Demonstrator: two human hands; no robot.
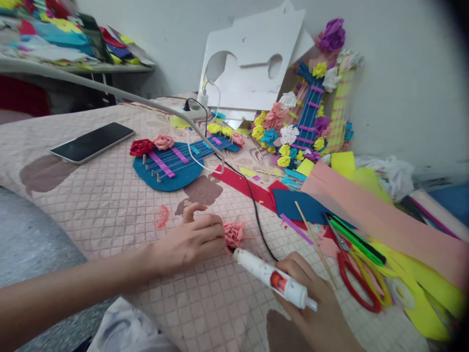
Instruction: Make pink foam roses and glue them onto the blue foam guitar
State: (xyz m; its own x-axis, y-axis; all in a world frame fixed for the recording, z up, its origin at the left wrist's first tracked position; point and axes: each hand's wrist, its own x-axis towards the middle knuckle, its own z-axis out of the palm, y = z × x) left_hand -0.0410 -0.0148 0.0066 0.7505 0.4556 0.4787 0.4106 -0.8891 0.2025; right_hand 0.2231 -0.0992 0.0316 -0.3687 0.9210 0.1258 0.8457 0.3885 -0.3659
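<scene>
My left hand [198, 239] is closed on a pink crepe paper flower [233, 233], its fingertips at the flower's left side. In my right hand [311, 298] is a white hot glue gun [258, 269], with a glue stick jutting from its back end. The gun's dark nozzle points left and meets the lower edge of the flower; whether it touches cannot be told. Beyond my hands lies a blue paper guitar [176, 168] with strings, purple strips, and red, pink and yellow paper flowers along its upper edge.
A phone [93, 142] lies on the quilted cloth at left. Scissors [353, 274], a green cutter [357, 239] and coloured paper [388, 215] crowd the right. Flower-covered guitars [308, 112] lean on the wall near a power strip [194, 111]. A black cord [252, 195] crosses the table.
</scene>
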